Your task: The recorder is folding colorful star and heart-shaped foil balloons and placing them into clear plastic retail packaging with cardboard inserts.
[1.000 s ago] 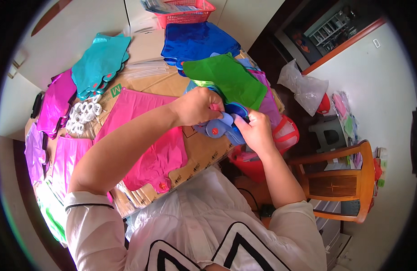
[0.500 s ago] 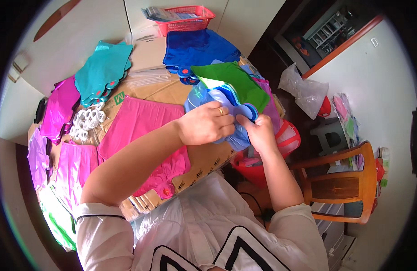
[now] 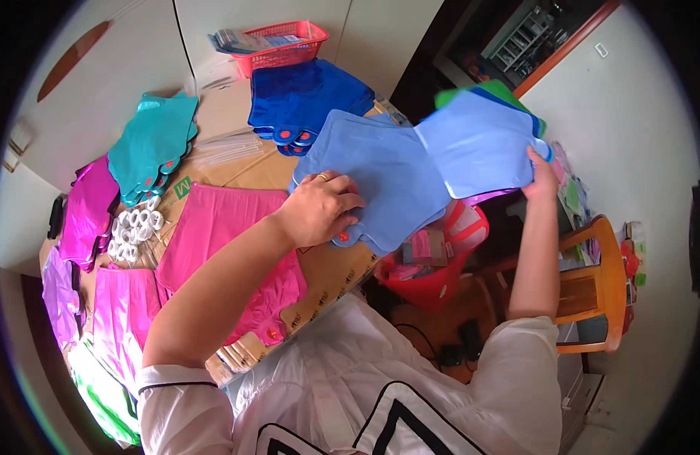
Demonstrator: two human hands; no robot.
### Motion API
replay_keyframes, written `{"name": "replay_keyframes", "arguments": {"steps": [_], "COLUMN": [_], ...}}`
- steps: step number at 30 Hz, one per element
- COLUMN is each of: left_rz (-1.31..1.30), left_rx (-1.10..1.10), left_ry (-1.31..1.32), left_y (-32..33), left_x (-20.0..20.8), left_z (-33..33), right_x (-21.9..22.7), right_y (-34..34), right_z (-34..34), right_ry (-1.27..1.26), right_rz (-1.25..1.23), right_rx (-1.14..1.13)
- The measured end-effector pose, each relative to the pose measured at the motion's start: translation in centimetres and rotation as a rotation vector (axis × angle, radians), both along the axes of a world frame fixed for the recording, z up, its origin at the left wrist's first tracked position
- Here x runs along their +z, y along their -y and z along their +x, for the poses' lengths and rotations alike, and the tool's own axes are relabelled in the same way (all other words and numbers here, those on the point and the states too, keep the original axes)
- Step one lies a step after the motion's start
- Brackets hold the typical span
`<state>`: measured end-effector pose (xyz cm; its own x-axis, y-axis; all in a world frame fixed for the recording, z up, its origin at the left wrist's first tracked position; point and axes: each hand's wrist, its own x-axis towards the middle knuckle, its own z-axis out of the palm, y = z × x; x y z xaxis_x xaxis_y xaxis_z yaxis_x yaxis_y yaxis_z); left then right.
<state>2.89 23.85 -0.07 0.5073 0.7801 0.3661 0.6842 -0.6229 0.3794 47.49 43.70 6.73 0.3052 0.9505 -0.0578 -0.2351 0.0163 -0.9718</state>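
Observation:
My left hand (image 3: pixel 319 208), with a ring on one finger, has its fingers curled over the near left edge of a light blue stack of flat foil balloons (image 3: pixel 395 174). Close by its fingertips is a round tab with a red mark. Out to the right, my right hand (image 3: pixel 543 178) is closed on the edge of a raised bundle of flat foil balloons (image 3: pixel 479 140). Light blue faces up on that bundle; green (image 3: pixel 509 92), dark blue and purple layers peek out behind it. My right thumb lies on top.
Dark blue (image 3: pixel 312 95), teal (image 3: pixel 154 136), magenta (image 3: pixel 88 212) and pink (image 3: pixel 228 227) stacks lie on the cardboard-covered table, with white ribbon coils (image 3: pixel 133 231) and clear sticks (image 3: pixel 224 149). A red basket (image 3: pixel 289 53) stands behind; a red bucket (image 3: pixel 426 284) and wooden chair (image 3: pixel 604 296) are right.
My right hand has swung right and up, carrying the bundle off the table's right side. The light blue stack now lies spread under my left hand. Both hands have moved apart.

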Motion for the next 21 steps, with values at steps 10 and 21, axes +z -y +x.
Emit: {"name": "replay_keyframes", "arguments": {"steps": [10,21], "left_rz": [0.009,0.126], "left_rx": [0.005,0.048], "left_ry": [0.032,0.459], "left_y": [-0.3,15.5], "left_x": [0.2,5.6], "left_z": [0.0,0.8], "right_x": [10.5,11.1], "right_y": [1.5,18.4], "right_z": [-1.7,-26.8], "right_ry": [0.649,1.179], "right_rz": [0.272,1.414], "right_rx": [-0.189,0.355]}}
